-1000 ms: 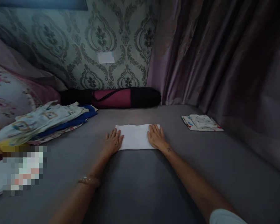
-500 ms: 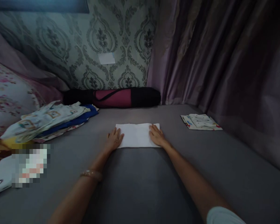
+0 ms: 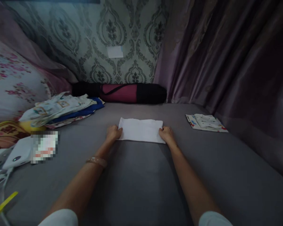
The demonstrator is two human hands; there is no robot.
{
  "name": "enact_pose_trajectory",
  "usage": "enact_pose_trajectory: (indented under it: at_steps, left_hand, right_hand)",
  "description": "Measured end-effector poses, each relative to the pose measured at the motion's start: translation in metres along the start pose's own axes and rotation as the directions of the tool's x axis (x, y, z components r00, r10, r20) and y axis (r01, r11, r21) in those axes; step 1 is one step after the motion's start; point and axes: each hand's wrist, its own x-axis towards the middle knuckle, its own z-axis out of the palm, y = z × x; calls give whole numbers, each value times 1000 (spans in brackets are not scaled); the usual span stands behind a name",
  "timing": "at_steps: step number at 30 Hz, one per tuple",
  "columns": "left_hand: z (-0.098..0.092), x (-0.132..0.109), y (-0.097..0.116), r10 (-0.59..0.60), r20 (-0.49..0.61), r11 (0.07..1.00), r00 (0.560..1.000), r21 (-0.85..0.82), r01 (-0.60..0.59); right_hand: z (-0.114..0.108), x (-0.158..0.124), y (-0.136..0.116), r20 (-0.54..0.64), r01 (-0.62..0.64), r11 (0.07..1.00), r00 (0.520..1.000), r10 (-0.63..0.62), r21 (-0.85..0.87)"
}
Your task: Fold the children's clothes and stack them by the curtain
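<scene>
The white cloth (image 3: pixel 140 130) is positioned at the centre of the frame, above the grey sheet (image 3: pixel 141 175), as a flat, apparently folded rectangle. Its left end is grasped by the left hand (image 3: pixel 113 132) and its right end by the right hand (image 3: pixel 168 135); at each end the fingers are curled and the thumb is laid on the upper face. The step in hand is judged to be two-handed gripping and squaring of the cloth. Whether its underside is lifted from the sheet cannot be told. For any move from this grip, even tension and level hands would be called for, so that the layers are not slipped. A patterned folded cloth (image 3: pixel 206 121) is seen at the right of the frame, and a garment pile (image 3: pixel 61 106) at the left.
</scene>
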Motion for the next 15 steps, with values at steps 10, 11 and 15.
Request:
enact_pose_trajectory:
  at_steps: [10,11,15]
  left_hand:
    - [-2,-7,17,11,-51,991,999,-130,-18]
    - [-2,-8,17,13,-65,989,998,-144,-23]
    - [-8,-10,12,32,-120,965,992,-253,-62]
  right_hand:
    - [3,4,-5,-21,50,986,999,-48,161]
    - [3,5,-5,-33,47,980,999,-41,194]
    - [0,9,-2,-12,-7,916,1000,13,402]
